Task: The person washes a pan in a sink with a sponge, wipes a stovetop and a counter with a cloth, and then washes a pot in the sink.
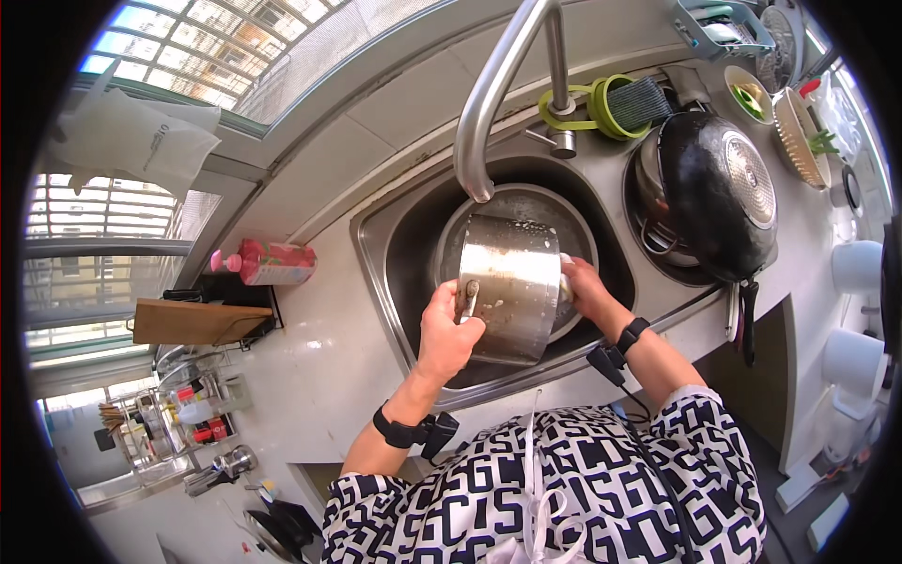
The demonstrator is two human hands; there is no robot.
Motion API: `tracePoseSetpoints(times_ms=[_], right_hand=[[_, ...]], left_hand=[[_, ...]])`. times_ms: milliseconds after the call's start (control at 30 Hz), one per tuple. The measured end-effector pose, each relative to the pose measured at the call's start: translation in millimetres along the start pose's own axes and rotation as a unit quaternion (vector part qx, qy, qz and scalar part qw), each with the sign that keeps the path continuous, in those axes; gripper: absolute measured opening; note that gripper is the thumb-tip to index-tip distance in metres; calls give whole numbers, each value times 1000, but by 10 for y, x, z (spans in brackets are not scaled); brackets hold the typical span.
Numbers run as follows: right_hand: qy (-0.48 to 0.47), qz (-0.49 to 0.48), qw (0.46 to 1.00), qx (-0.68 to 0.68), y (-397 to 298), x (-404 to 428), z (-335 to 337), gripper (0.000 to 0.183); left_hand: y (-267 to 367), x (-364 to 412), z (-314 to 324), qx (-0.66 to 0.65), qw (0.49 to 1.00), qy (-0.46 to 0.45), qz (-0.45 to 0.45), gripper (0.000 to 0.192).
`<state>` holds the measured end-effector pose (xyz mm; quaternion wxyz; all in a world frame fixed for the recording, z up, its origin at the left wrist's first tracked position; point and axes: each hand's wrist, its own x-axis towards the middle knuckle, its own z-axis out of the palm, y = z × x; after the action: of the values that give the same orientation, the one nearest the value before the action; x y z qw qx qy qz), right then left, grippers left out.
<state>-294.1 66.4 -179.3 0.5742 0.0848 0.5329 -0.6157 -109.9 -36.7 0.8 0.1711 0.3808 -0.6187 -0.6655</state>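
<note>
A stainless steel pot (pixel 511 282) lies tilted on its side over the sink, with soapy spots and brownish stains on its wall. My left hand (pixel 451 331) grips it by the side handle at its left. At the pot's right end is my right hand (pixel 581 282), partly hidden, holding something whitish, perhaps a cloth or foam, against the pot. Beneath the pot, a large round metal basin (pixel 451 229) sits in the sink (pixel 402 310). The curved faucet (pixel 476 162) reaches over the basin; whether water runs cannot be told.
Right of the sink, a black wok (pixel 705 190) rests bottom outward on stacked pots. Behind are green cups (pixel 606 109) with a grey scrubbing pad (pixel 638 106). To the left lie a pink pump bottle (pixel 264 262) and a wooden cutting board (pixel 197 323). Bowls stand at the far right.
</note>
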Motion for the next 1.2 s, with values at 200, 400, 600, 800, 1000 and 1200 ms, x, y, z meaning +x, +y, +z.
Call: tracePoseSetpoints(times_ms=[200, 400, 600, 800, 1000, 1200], right_hand=[[18, -22, 993, -118, -66, 26, -20, 45], [18, -115, 925, -361, -89, 261, -134, 57], [-21, -36, 726, -686, -76, 420, 20, 65], [-141, -179, 405, -885, 286, 665, -207, 51], [35, -117, 740, -661, -72, 854, -221, 34], [33, -361, 845, -394, -638, -196, 399, 30]], left_hand=[[-120, 116, -191, -154, 987, -23, -30, 52], [-297, 208, -346, -200, 978, -17, -62, 55], [-476, 247, -509, -236, 967, -13, -92, 53], [-539, 354, -552, -196, 976, -45, -83, 52], [-879, 458, -565, -93, 993, -59, -45, 45], [-1152, 351, -518, 94, 995, -14, -19, 34]])
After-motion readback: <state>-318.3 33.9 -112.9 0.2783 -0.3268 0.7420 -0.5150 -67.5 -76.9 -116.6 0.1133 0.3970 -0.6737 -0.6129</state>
